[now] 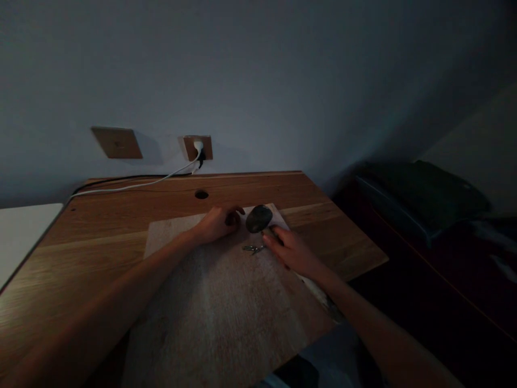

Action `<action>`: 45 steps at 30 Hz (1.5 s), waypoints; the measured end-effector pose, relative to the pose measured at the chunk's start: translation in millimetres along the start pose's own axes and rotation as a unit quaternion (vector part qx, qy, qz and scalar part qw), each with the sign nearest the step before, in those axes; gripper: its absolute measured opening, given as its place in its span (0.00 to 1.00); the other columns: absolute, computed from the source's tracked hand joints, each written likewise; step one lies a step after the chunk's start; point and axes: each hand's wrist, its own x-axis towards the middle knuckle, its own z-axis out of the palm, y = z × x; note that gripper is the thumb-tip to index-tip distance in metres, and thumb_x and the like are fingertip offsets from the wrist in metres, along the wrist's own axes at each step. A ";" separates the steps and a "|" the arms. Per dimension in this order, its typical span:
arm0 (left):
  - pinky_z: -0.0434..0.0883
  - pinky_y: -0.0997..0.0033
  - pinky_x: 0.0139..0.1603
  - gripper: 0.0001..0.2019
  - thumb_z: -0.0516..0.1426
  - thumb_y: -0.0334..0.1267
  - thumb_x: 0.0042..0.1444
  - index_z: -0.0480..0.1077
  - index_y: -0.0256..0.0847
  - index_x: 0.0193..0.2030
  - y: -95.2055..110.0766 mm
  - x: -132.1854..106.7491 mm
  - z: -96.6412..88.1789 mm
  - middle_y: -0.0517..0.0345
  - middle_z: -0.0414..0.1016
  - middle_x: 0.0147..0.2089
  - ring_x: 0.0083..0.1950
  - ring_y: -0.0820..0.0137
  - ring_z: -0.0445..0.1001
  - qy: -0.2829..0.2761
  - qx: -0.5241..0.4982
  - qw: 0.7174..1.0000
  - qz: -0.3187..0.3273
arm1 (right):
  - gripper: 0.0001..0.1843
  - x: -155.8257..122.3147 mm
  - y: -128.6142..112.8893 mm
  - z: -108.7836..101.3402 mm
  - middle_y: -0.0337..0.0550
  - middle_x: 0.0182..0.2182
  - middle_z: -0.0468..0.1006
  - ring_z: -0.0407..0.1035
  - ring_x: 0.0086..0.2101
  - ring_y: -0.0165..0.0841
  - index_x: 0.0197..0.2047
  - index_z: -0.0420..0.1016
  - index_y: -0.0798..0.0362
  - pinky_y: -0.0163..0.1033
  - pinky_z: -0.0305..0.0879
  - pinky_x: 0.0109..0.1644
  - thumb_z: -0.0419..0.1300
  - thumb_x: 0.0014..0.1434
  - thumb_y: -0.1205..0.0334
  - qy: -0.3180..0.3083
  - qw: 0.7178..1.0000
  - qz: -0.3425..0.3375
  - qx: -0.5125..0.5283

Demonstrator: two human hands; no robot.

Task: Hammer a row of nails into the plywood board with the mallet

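Observation:
My right hand (288, 248) is wrapped round the handle of a mallet with a dark, rounded head (259, 219). The head is held over the far right part of a pale wooden board (226, 318). On the board, just below the mallet head, lies a small cluster of shiny metal pieces that look like nails (252, 249). To the left of the mallet, my left hand (222, 222) rests at the board's far edge. Its fingers are half bent and apart, with a gap between them, and I see nothing in them. Dim light blurs fine detail.
The board lies on a brown wooden desk (343, 231) with a round cable hole (201, 194). White and black cables (137, 186) run to a wall socket (198, 147). A white surface (24, 231) adjoins at left; a dark cushion-like bundle (428, 194) lies at right.

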 end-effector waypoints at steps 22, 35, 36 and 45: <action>0.71 0.74 0.37 0.27 0.63 0.27 0.51 0.71 0.40 0.59 -7.9 -0.6 4.4 0.59 0.83 0.39 0.35 0.70 0.79 0.020 -0.021 0.999 0.040 | 0.13 21.7 -17.5 1.4 0.37 0.22 0.69 0.65 0.24 0.31 0.35 0.65 0.51 0.37 0.54 0.31 0.53 0.71 0.54 -0.016 0.996 -0.015 -0.091; 0.71 0.73 0.37 0.26 0.62 0.26 0.52 0.71 0.41 0.59 -8.1 -1.0 4.6 0.59 0.83 0.40 0.37 0.68 0.81 0.017 -0.021 0.999 0.044 | 0.12 22.8 -6.6 10.8 0.43 0.30 0.76 0.70 0.32 0.35 0.38 0.70 0.52 0.38 0.56 0.35 0.54 0.70 0.54 0.028 0.994 -0.054 -0.090; 0.71 0.73 0.38 0.26 0.63 0.26 0.52 0.71 0.41 0.59 -7.8 -1.0 4.3 0.59 0.83 0.40 0.37 0.68 0.81 0.016 -0.021 0.999 0.042 | 0.12 23.1 -5.6 11.1 0.43 0.31 0.76 0.70 0.33 0.35 0.39 0.70 0.52 0.38 0.56 0.36 0.54 0.70 0.54 0.027 0.994 -0.058 -0.089; 0.72 0.72 0.40 0.28 0.61 0.24 0.50 0.72 0.41 0.59 -4.8 -0.4 2.3 0.58 0.83 0.41 0.39 0.68 0.81 0.007 -0.021 0.999 0.032 | 0.12 20.9 -6.3 9.3 0.43 0.31 0.75 0.71 0.34 0.36 0.38 0.70 0.52 0.38 0.56 0.37 0.54 0.71 0.55 0.026 0.994 -0.044 -0.092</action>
